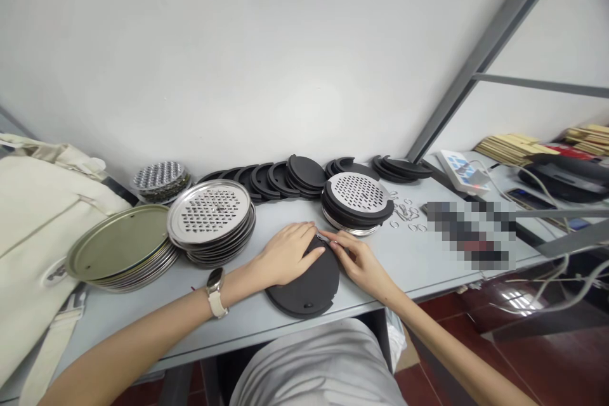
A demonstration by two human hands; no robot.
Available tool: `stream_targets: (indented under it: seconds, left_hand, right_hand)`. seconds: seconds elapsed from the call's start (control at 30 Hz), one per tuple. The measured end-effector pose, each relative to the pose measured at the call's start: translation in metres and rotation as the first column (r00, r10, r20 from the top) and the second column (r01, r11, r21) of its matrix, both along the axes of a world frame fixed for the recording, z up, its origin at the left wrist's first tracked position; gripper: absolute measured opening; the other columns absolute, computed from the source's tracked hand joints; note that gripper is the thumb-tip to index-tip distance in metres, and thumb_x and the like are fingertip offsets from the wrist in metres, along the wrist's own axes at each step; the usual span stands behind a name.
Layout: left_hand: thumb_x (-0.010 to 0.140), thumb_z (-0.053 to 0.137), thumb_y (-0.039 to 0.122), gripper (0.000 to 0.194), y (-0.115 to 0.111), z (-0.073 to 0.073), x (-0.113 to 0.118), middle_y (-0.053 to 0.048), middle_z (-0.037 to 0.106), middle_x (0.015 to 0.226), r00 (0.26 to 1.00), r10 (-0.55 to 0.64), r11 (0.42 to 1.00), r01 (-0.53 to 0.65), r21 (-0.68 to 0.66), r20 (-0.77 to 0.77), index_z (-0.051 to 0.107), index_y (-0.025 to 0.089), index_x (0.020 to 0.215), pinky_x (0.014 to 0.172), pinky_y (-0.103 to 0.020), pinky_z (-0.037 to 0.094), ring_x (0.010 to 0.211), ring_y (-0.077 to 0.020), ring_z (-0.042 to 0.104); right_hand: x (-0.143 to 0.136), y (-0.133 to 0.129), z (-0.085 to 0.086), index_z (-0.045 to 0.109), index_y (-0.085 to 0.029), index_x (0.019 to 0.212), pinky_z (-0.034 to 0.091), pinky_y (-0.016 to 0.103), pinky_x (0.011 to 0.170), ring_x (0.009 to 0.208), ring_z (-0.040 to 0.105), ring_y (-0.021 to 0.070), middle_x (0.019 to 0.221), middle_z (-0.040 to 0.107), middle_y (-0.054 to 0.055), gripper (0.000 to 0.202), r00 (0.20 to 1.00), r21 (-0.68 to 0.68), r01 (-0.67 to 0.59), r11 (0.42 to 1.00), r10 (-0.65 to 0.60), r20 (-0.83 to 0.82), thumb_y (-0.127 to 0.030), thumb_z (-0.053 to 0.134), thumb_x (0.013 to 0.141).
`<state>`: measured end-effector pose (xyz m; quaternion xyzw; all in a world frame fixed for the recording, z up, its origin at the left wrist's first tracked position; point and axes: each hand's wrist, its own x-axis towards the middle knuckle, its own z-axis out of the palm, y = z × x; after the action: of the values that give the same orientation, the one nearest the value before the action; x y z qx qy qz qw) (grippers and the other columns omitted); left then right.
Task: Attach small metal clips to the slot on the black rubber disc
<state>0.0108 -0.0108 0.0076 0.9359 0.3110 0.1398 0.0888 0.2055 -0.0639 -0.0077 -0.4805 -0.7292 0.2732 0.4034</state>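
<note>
Low in the middle, the left hand (288,255) lies spread on a round, black, plastic-looking disc (308,288). The right hand (360,264) pinches a tiny silver metal bit (320,238), likely fitting it; next needs careful fingers.

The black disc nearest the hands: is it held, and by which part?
The left hand lies over the far left of the black disc; the right hand is at its far edge. Whether either grips it cannot be told.

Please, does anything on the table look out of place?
The small metal rings look untidy: they lie scattered on the table, whereas the metal plates are stacked. The pixelated patch hides what lies there.
</note>
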Motion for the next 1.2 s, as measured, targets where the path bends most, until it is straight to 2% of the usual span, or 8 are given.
stream_targets:
  seconds: [1.2]
  left_hand:
    - [0.098,0.034,0.044,0.043,-0.0010,0.0029,0.0002,-0.014,0.050,0.135,1.000,-0.011,1.000,0.011,0.001,0.001,0.045,0.015,0.127,0.111,-0.045,0.031,0.127,-0.0252,0.046]
  right_hand:
    - [-0.0024,-0.0046,0.0009,0.059,-0.019,0.127,0.046,0.034,0.079,0.083,0.056,0.0198,0.084,0.060,0.006,0.039,0.998,0.034,0.013,0.999,-0.014,0.057,-0.016,0.041,0.093]
